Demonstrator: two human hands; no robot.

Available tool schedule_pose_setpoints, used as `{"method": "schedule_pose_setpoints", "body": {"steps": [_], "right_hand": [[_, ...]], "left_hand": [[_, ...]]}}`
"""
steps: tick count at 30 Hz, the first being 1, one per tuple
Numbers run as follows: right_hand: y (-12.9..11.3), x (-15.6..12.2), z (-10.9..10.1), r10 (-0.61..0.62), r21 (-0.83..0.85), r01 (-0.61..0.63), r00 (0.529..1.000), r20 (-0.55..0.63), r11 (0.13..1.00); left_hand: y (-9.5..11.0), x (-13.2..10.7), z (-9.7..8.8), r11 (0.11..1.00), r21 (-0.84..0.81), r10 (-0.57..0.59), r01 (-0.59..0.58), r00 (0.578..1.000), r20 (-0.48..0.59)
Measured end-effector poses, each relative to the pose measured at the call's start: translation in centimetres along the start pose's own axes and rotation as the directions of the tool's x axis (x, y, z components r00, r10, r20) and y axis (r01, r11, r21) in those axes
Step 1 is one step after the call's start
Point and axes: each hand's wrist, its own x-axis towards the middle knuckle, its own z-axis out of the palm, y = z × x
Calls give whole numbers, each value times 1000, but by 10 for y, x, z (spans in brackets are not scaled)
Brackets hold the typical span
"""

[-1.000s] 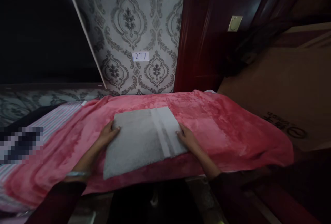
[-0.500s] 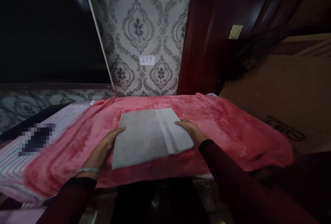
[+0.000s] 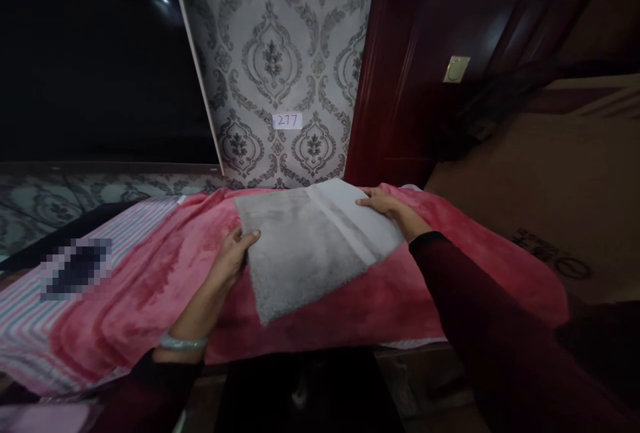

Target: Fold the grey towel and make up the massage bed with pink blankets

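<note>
the cloth (image 3: 300, 240) is pinched at opposite edges by left hand (image 3: 234, 254) and right hand (image 3: 387, 205); it is best held level.

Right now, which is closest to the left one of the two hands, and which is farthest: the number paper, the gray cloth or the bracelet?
Nearest to the left hand first:
1. Gray cloth: its left edge is in that hand.
2. Bracelet: on that arm's wrist.
3. Number paper: on the wall behind the bed.
</note>
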Motion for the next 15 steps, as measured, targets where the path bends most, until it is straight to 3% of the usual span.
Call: {"method": "schedule_pose_setpoints", "body": {"steps": [3, 6, 10, 15], "right_hand": [[21, -4, 6, 109, -63, -115, 990, -91, 991], [55, -18, 32, 227, -107, -244, 963, -148, 964], [86, -27, 54, 294, -92, -311, 942, -159, 946], [92, -22, 53, 288, -46, -297, 947, -139, 954]], "left_hand": [[-26, 5, -1, 990, 36, -135, 136, 991, -21], [-55, 11, -6, 948, 95, -298, 305, 951, -79], [-71, 13, -12, 933, 99, -340, 347, 937, -85], [-70, 13, -12, 940, 62, -330, 336, 940, -83]]}}
